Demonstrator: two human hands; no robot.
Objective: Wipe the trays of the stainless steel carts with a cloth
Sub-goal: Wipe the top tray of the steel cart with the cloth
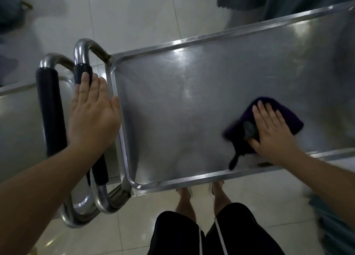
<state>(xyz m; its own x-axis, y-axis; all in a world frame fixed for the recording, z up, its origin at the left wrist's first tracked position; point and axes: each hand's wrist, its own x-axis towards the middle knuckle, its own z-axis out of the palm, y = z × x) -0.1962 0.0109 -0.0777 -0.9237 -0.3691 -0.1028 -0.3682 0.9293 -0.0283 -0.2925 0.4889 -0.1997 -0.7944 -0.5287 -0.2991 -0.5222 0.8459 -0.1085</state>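
My right hand (272, 127) presses flat on the purple cloth (269, 120) near the tray (172, 101) front rim. My left hand (92, 110), spread, rests on the handle (83, 72); the cart could maybe roll.

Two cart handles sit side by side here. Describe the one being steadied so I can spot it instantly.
Start at the large stainless steel tray; just past its left rim stand two chrome tube handles with black grips. The steadied handle is the one nearer the tray, with the left hand resting flat on its grip; the outer handle is untouched.
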